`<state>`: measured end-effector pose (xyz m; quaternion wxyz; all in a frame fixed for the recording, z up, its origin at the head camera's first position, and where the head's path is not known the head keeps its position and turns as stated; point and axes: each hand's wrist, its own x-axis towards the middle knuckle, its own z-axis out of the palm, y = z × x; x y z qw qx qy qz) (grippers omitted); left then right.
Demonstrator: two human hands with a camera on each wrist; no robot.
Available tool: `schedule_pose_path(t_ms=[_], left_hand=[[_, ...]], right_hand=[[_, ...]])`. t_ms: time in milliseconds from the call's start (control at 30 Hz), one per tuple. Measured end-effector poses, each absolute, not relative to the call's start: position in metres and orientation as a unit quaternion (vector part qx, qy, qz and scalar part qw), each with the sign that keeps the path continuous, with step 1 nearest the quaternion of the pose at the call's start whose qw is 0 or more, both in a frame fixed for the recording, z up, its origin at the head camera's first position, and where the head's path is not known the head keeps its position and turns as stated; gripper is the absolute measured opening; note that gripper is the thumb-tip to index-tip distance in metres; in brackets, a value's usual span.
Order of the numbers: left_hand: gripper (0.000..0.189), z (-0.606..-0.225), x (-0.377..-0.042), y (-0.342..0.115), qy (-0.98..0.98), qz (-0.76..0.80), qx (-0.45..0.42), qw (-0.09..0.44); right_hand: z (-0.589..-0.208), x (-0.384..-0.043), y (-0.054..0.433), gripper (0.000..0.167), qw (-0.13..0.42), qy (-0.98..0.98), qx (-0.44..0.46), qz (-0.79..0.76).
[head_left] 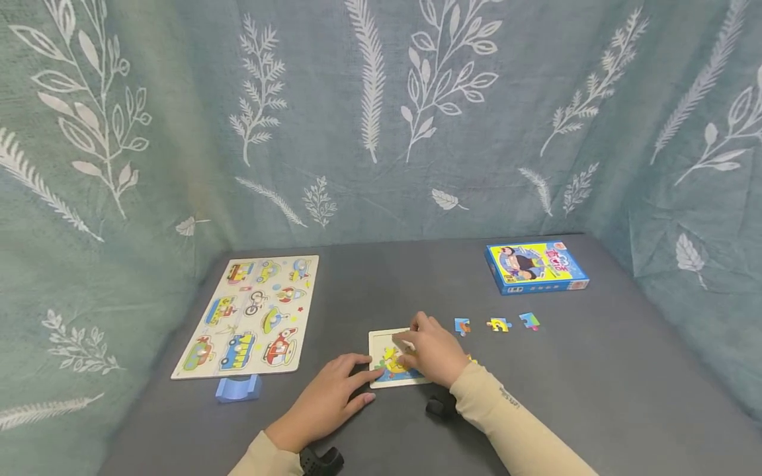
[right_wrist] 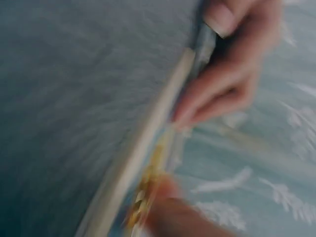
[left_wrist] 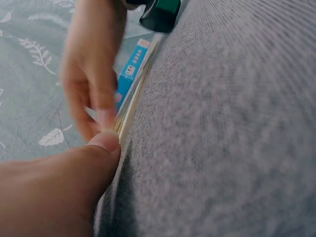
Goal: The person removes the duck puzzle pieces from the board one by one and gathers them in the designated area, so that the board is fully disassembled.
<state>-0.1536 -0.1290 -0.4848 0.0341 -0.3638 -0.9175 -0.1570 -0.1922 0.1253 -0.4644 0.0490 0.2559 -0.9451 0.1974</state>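
A small jigsaw puzzle in a pale wooden frame (head_left: 378,340) lies on the grey table, with yellow, green and blue pieces (head_left: 389,363) in its lower part. My left hand (head_left: 330,396) rests at the frame's left side, fingers stretched out and fingertips on its edge. In the left wrist view, the left thumb (left_wrist: 104,142) is right at the frame's rim. My right hand (head_left: 434,350) reaches over the puzzle with bent fingers, covering its right part. The right thumb (right_wrist: 168,202) is low against the pieces in the blurred right wrist view; I cannot tell whether a piece is pinched.
Loose jigsaw pieces, one blue and orange (head_left: 461,326), one yellow (head_left: 499,324), one blue and green (head_left: 529,320), lie right of the frame. Behind them is a blue and yellow box (head_left: 536,268). A vehicle peg board (head_left: 250,314) and a light blue block (head_left: 238,389) are at left.
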Motion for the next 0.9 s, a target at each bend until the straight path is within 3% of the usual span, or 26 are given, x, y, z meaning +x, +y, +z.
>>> schedule_pose_path(t_ms=[433, 700, 900], left_hand=[[0.044, -0.484, -0.154, -0.125, -0.914, -0.159, -0.371, 0.049], [0.042, -0.486, -0.153, -0.126, -0.915, -0.158, -0.367, 0.051], [0.043, -0.489, -0.156, -0.125, -0.912, -0.155, -0.376, 0.056]], right_hand=[[-0.480, -0.199, 0.128, 0.019, 0.023, -0.921, 0.252, 0.296], [-0.472, -0.200, 0.125, 0.022, 0.025, -0.897, 0.260, 0.357], [-0.434, -0.196, 0.157, 0.025, 0.088, -0.878, 0.249, 0.399]])
